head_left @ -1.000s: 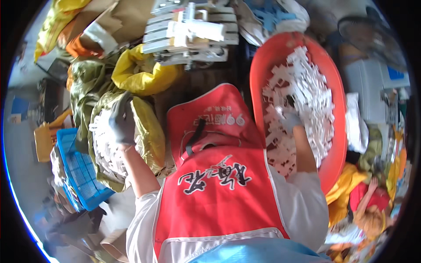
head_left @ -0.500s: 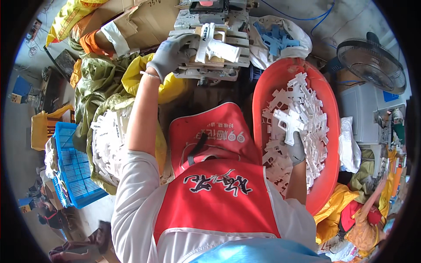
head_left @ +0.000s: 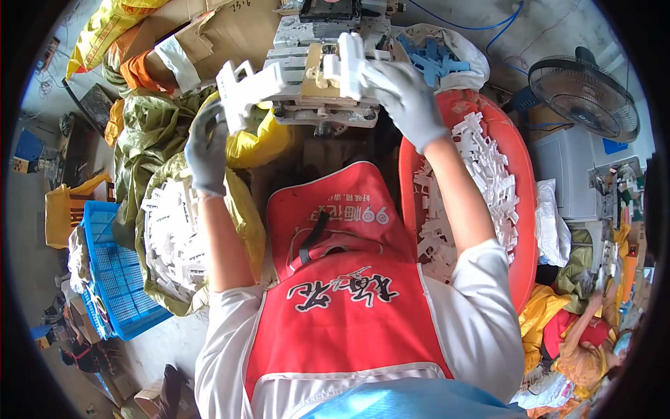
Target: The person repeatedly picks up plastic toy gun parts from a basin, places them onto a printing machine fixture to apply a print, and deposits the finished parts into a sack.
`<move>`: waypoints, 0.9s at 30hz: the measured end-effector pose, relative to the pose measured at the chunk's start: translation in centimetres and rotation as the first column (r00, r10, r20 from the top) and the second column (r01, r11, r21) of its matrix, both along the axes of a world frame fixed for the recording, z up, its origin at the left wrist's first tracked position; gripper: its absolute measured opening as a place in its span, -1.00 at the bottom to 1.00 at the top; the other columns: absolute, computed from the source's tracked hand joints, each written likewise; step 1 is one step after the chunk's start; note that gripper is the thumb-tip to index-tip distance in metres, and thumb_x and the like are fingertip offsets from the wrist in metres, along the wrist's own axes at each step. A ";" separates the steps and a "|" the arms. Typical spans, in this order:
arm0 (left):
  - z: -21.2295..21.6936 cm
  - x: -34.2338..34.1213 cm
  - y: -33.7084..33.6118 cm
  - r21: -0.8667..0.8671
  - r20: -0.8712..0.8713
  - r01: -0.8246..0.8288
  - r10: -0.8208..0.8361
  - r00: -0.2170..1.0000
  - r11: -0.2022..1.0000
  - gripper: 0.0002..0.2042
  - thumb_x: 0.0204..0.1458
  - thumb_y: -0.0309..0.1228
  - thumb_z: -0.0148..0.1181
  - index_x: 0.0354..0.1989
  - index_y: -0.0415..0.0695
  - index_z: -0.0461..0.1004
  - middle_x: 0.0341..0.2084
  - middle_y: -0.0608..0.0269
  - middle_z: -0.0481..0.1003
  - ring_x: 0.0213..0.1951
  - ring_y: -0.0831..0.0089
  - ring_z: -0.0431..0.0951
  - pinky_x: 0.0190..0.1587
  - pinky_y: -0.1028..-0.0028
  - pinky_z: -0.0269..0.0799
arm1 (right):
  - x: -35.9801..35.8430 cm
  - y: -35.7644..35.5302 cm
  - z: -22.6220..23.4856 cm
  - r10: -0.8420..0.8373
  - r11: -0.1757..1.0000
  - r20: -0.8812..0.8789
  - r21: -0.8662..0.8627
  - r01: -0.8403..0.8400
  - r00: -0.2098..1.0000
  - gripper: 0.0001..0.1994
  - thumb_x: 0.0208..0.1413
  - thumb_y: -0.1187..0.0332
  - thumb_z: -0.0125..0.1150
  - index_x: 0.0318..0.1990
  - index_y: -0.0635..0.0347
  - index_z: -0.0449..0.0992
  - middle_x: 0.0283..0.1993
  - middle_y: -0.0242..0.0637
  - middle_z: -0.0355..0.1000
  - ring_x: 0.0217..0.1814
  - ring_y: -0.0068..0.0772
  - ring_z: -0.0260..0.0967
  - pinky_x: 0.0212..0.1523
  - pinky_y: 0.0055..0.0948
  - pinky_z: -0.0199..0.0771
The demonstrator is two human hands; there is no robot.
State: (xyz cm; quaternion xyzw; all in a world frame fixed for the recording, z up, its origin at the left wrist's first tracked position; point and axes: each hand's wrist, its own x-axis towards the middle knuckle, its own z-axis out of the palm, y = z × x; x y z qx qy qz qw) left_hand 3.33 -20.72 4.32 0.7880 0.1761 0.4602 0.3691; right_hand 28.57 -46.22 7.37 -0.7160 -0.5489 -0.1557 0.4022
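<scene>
Pinching a pistol-shaped white piece (head_left: pixel 243 96) by its near end, the left hand (head_left: pixel 207 155) is holding it left of the machine (head_left: pixel 287 57). Farther right, the right hand (head_left: pixel 407 94) is gripping a second white piece (head_left: pixel 351 64) at the wooden block (head_left: pixel 317 89). Both are looking light, stiff and smooth, likely best held along the barrel.

Black characters (head_left: pixel 370 292) and white print (head_left: pixel 380 215) on red apron (head_left: pixel 349 342), dark handwriting (head_left: pixel 239 4) on cardboard (head_left: pixel 244 35)

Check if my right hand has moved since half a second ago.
Yes. Judged against the red tub, your right hand has gone forward and to the left, from over the tub to the grey machine.
</scene>
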 end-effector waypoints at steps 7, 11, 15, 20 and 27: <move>-1.7 -7.5 -1.1 -0.200 0.030 -0.114 0.123 0.992 0.973 -0.76 0.12 -0.59 0.04 -0.02 -0.27 0.39 -0.02 0.14 0.45 0.00 0.48 0.43 0.09 0.50 0.30 | -2.0 3.2 2.1 -0.116 0.913 0.090 -0.382 0.142 0.989 -0.56 0.01 0.38 0.15 0.11 -0.12 0.37 -0.04 -0.23 0.35 0.03 -0.12 0.32 0.01 -0.27 0.37; -2.3 -7.6 -1.2 -0.168 -0.014 -0.124 0.124 0.992 0.978 -0.75 0.13 -0.58 0.04 -0.01 -0.24 0.40 -0.04 0.17 0.45 -0.01 0.49 0.43 0.09 0.51 0.30 | -0.7 2.3 1.2 -0.036 0.932 0.342 -0.328 0.155 0.939 -0.56 0.04 0.41 0.11 0.14 -0.13 0.36 0.05 -0.21 0.31 0.09 -0.14 0.28 0.06 -0.32 0.33; -4.1 -9.4 0.8 -0.039 -0.023 -0.187 0.186 0.982 0.982 -0.70 0.07 -0.68 -0.02 0.01 -0.31 0.39 -0.05 0.16 0.45 0.00 0.42 0.42 0.10 0.46 0.29 | 0.8 -1.7 -0.7 -0.005 0.999 0.101 -0.032 0.008 0.995 -0.61 0.03 0.24 0.18 0.05 0.03 0.41 -0.09 -0.18 0.40 -0.04 -0.06 0.35 -0.01 -0.25 0.36; -3.1 -16.9 0.8 -0.263 -0.129 -0.341 0.318 0.939 0.903 -0.65 0.18 -0.51 -0.28 0.07 -0.42 0.29 0.04 -0.08 0.33 0.08 0.18 0.35 0.21 0.34 0.18 | 3.4 -15.9 -12.0 -0.462 0.842 -0.200 -0.403 0.358 0.864 -0.59 0.14 0.05 0.01 0.03 0.08 0.43 0.01 -0.13 0.39 0.06 -0.07 0.33 0.02 -0.25 0.35; -4.1 -23.0 0.0 0.286 -0.262 -0.682 0.739 0.620 0.673 -0.80 0.11 -0.51 0.07 -0.11 -0.23 0.49 -0.14 0.15 0.50 -0.13 0.34 0.51 -0.06 0.46 0.45 | 0.7 -25.0 -25.7 -0.779 0.157 0.065 -0.943 0.294 0.624 -0.57 0.10 0.17 -0.01 0.15 -0.02 0.32 0.17 -0.07 0.28 0.05 -0.05 0.36 0.00 -0.27 0.39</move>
